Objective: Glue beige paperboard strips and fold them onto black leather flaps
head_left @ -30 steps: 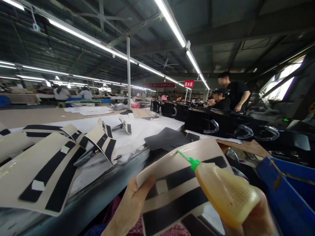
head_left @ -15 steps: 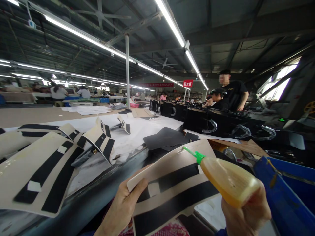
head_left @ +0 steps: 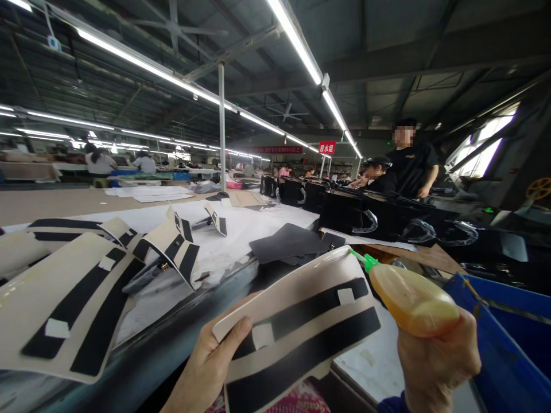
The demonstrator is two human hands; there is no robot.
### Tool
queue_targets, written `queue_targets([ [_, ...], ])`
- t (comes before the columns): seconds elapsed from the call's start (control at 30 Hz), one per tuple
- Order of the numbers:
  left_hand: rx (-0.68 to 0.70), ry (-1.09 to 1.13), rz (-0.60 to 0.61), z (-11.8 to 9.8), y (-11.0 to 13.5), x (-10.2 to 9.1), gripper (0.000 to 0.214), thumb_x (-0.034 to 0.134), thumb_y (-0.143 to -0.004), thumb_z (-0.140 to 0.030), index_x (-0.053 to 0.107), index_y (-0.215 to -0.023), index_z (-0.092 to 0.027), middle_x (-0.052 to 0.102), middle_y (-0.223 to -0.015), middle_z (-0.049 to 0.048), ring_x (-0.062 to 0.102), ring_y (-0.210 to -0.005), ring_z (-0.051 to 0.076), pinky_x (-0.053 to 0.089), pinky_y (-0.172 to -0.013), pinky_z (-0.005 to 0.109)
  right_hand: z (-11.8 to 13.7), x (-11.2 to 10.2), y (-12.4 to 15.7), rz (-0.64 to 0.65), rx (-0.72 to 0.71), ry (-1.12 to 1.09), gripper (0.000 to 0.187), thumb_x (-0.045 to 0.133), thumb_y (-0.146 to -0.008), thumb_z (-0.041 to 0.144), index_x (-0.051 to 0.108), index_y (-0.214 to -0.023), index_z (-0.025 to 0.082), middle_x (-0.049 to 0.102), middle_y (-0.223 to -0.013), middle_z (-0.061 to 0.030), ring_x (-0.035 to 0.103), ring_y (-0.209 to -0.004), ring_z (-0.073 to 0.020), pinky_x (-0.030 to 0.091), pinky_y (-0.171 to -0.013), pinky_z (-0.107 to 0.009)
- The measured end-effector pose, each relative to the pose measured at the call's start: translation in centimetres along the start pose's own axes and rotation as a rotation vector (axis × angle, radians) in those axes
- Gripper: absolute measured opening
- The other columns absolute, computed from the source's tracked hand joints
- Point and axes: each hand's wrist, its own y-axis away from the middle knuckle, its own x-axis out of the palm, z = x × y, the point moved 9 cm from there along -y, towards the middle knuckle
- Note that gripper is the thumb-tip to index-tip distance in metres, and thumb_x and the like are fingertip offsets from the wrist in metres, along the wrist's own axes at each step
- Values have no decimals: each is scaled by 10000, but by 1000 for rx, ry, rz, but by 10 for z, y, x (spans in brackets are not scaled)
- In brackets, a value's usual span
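Note:
My left hand point(head_left: 205, 367) grips the near left corner of a cream panel point(head_left: 297, 321) that bears two black strips and small white patches, thumb on top. My right hand point(head_left: 434, 361) is wrapped round a yellow glue bottle point(head_left: 411, 298) with a green nozzle. The nozzle tip point(head_left: 357, 255) points up-left, just off the panel's far right edge, and does not touch it.
More cream panels with black strips point(head_left: 64, 304) lie along the long white-covered table point(head_left: 241, 235) at left, with a dark grey sheet point(head_left: 286, 241) behind. A blue bin point(head_left: 508, 332) stands at right. Black bags point(head_left: 379, 215) line the far side, where two people stand.
The held panel has swung flatter and lower toward me. The glue bottle has moved right and up, its nozzle lifting off the panel's surface to beyond its right edge.

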Motion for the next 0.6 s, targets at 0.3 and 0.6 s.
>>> queue_targets([
  [0.3,9,68,-11,7,-4,-6,375,767,-834,-435,795,-1131,-209,771,-1195,53,634,-1256,298,460,-1122,320,15,5,21,161,9,-263,457,751,-687,604,454,-716,258,580,-738,-14,584,-655,-226,496,-636,-376],
  [0.6,-12,108,0,8,-6,-2,407,756,-845,-459,790,-1143,-184,784,-1155,85,675,-1185,307,520,-1064,345,7,10,19,139,77,-298,377,821,-660,499,594,-792,227,598,-788,-20,567,-683,-216,457,-639,-351],
])
